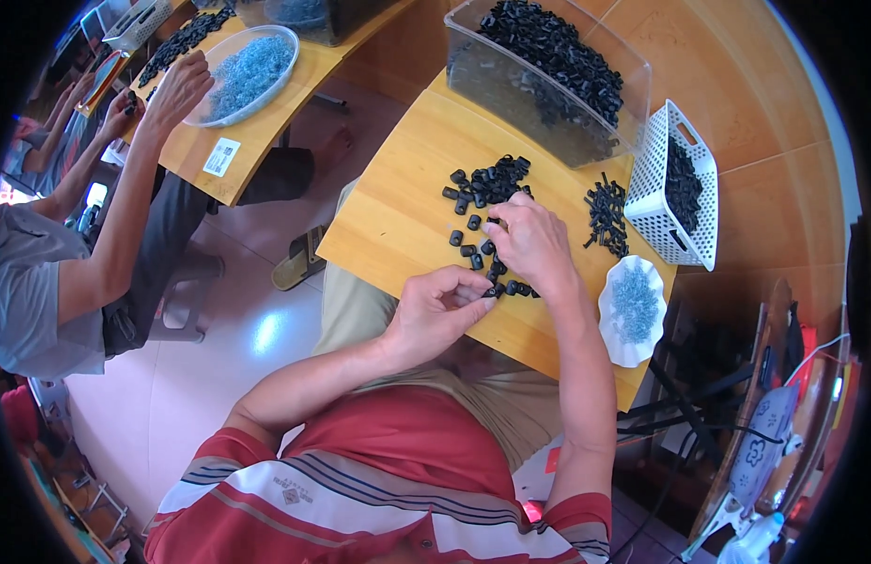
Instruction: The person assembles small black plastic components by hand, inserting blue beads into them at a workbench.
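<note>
Over the front of the wooden table (pixel 388 202), my left hand (pixel 434 312) is closed, its thumb and index finger pinching a small black plastic part (pixel 492 291). My right hand (pixel 534 242) is just ahead of it, fingertips pinched together over the loose parts. A dark bit shows at those fingertips, too small to name. Several black cylindrical parts (pixel 456 238) lie scattered between and beside my hands. Farther back they gather into a pile (pixel 497 180). To the right of my right hand is a heap of slim black pieces (pixel 606 214).
A clear plastic bin (pixel 548 113) of black parts stands at the back. On the right are a white perforated basket (pixel 675 240) and a white scalloped dish (pixel 606 324) holding small bluish clear pieces. At left, a co-worker's hand (pixel 180 92) hovers beside a round tray (pixel 293 64) on another table.
</note>
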A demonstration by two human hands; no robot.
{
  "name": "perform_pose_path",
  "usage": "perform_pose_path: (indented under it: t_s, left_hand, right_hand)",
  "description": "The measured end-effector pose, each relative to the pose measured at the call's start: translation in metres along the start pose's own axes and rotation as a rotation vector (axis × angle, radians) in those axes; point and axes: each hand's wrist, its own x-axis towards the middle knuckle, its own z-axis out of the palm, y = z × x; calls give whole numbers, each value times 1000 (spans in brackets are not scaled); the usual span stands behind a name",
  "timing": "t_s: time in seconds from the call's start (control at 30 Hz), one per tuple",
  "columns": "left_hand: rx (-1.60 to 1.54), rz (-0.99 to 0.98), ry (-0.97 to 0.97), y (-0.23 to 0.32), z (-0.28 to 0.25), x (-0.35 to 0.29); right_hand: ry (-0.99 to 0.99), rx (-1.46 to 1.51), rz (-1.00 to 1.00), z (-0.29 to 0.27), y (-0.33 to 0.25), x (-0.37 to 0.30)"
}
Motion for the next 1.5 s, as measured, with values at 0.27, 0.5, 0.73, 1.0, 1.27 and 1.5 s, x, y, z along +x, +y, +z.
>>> perform_pose_path:
  t_s: [0.27,0.5,0.73,1.0,1.27,1.5]
  left_hand:
    - [-15,-9,7,1,0,2]
    - [-64,-3,7,-1,0,3]
    - [-33,-28,-13,-2,2,3]
    - [-35,10,19,-2,5,3]
    - [-33,21,26,-3,6,3]
    - [-13,-1,50,2,2,7]
  right_hand:
    - [42,5,-54,9,10,-9]
    - [161,172,32,9,16,-16]
    - [117,149,28,7,20,-18]
    - [108,71,-39,8,16,-21]
    - [186,47,-94,14,19,-22]
    - [335,430,-105,13,20,-39]
